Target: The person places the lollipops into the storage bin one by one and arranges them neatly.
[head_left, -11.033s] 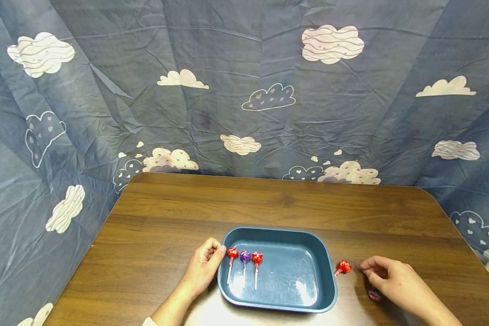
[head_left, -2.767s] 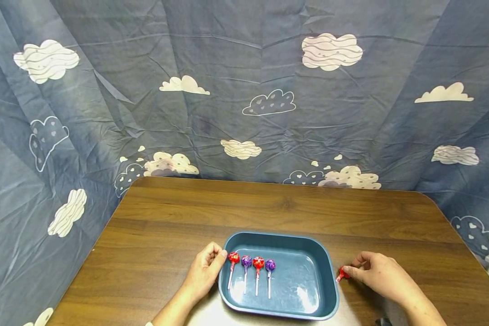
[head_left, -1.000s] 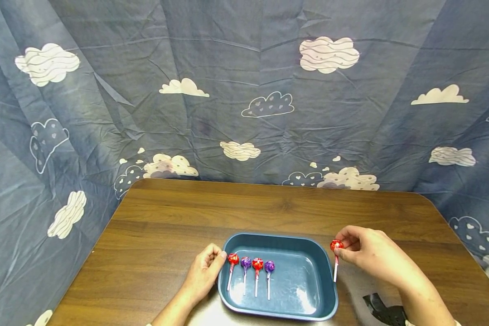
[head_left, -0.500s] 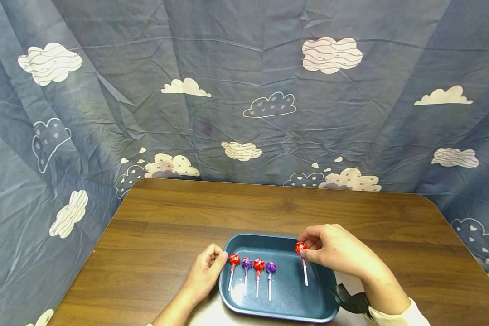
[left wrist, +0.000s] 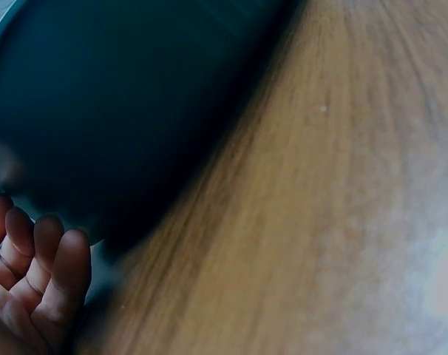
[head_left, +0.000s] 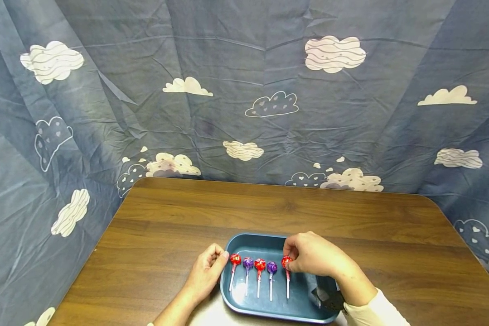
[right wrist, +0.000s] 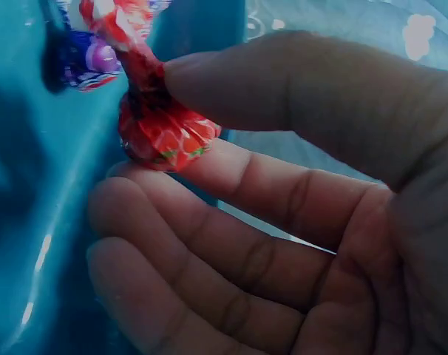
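My right hand (head_left: 315, 256) pinches a red-wrapped lollipop (head_left: 287, 262) between thumb and fingers, inside the blue tray (head_left: 278, 312). In the right wrist view, the thumb presses on the twisted neck of the lollipop's wrapper (right wrist: 168, 137). To its left lie two red and two purple lollipops in alternating order, heads away from me; one is a purple lollipop (head_left: 272, 267). My left hand (head_left: 205, 270) holds the tray's left rim, thumb at the edge. The left wrist view shows its bent fingers (left wrist: 70, 266) by the tray's dark outer wall (left wrist: 135, 111).
The tray rests near the front of a brown wooden table (head_left: 179, 213). Behind it hangs a grey-blue cloth (head_left: 211, 113) with cloud prints. A black strap (head_left: 329, 299) by my right wrist hangs over the tray's right end.
My right hand picked the red lollipop up from the table right of the tray and carried it left into the tray, lower now beside the row. My left hand stayed at the rim.
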Demonstrator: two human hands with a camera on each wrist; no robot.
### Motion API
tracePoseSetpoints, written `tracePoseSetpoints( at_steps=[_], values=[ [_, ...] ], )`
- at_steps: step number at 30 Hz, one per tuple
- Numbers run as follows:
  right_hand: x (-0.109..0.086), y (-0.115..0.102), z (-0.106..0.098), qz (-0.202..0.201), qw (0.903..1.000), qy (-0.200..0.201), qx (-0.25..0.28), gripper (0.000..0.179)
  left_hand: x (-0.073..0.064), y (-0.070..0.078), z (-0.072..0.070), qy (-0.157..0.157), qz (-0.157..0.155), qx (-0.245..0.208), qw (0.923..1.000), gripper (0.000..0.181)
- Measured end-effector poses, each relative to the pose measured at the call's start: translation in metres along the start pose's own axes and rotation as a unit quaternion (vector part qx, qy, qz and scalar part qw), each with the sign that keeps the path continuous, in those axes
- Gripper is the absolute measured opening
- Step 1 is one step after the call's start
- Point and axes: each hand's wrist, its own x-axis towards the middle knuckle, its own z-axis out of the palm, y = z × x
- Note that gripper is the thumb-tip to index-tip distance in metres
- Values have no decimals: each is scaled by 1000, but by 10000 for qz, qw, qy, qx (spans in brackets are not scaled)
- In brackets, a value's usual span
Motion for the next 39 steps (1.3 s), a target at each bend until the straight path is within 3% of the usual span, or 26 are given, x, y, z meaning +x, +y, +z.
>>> tracePoseSetpoints(
  at_steps=[8, 39],
  values=[
    [5, 2, 10, 204, 9991, -263, -262, 21, 0, 0, 0, -53, 12, -11, 10000, 19],
    [11, 8, 28, 432, 9974, -164, -559, 27, 0, 0, 0, -6, 9, 49, 10000, 19]
  ],
)
